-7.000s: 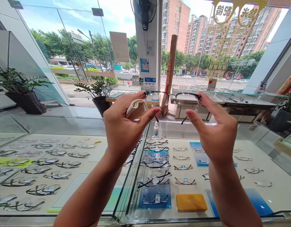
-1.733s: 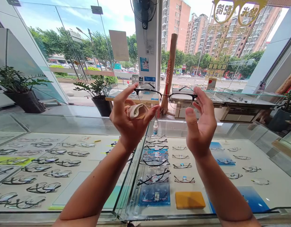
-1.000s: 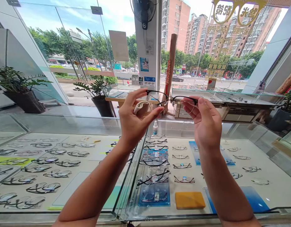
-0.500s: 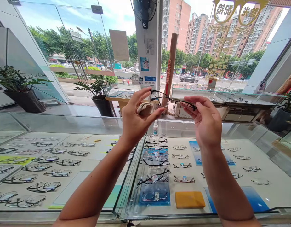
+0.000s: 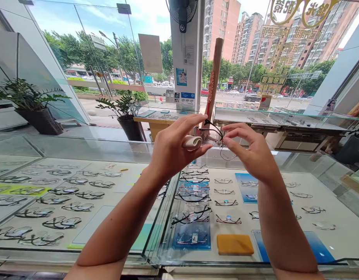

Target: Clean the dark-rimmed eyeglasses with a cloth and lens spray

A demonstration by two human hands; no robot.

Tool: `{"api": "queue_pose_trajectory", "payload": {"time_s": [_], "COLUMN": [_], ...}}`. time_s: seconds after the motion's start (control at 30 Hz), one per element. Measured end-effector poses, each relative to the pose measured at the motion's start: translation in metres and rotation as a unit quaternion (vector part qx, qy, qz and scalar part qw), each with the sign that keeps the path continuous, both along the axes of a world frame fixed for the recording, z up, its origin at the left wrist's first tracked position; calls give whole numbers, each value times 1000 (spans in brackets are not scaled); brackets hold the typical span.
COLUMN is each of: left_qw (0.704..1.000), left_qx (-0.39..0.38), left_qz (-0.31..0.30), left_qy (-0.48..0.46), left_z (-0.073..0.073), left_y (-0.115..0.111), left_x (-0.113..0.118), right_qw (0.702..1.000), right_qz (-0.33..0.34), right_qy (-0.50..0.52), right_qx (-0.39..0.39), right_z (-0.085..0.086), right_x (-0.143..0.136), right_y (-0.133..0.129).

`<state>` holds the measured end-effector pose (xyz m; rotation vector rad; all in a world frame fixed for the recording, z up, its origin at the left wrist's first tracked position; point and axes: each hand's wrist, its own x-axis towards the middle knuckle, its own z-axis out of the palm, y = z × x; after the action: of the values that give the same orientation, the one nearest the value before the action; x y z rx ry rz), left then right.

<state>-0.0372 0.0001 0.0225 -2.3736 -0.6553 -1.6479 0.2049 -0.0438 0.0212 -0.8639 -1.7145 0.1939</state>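
Note:
A pair of dark-framed glasses (image 5: pixel 215 130) is held up between my hands, above the glass counter. My left hand (image 5: pixel 178 146) pinches one end of it with the fingertips and also has a rolled beige cloth (image 5: pixel 192 142) tucked between thumb and palm. The fingers of my right hand (image 5: pixel 251 149) are closed on the frame near its middle, and a thin-rimmed lens (image 5: pixel 227 153) hangs below them. Part of the frame is hidden by my fingers.
Under the glass counter (image 5: pixel 109 149) lie rows of glasses (image 5: pixel 62 222), blue boards (image 5: pixel 246 186) and a yellow-orange block (image 5: pixel 234 244). Beyond it are potted plants (image 5: pixel 131 128), a wooden post (image 5: pixel 216 77) and further display cases (image 5: pixel 298 120).
The glasses have turned from spread wide to seen more edge-on. My right hand has moved left along the frame, closer to my left hand, which has shifted slightly right.

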Motion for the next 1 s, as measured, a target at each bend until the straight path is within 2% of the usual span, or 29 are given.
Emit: {"api": "queue_pose_trajectory", "payload": {"time_s": [0.23, 0.43, 0.57, 0.83, 1.0], "left_qw": [995, 979, 974, 974, 981], "left_qx": [-75, -149, -159, -164, -113], "left_qz": [-59, -129, -151, -147, -123], "left_qy": [-28, -52, -50, -55, -102], "left_z": [1, 2, 1, -2, 1], "left_y": [-5, 0, 6, 10, 3], "left_x": [1, 0, -3, 1, 2], "right_qw": [998, 983, 972, 970, 968], "right_qz": [57, 142, 173, 165, 147], "right_qy": [-1, 36, 58, 93, 141], "right_qx": [-19, -112, -145, -154, -144], "right_z": [-1, 0, 4, 2, 0], "right_x": [2, 2, -3, -7, -4], "right_y": [3, 3, -1, 0, 5]}}
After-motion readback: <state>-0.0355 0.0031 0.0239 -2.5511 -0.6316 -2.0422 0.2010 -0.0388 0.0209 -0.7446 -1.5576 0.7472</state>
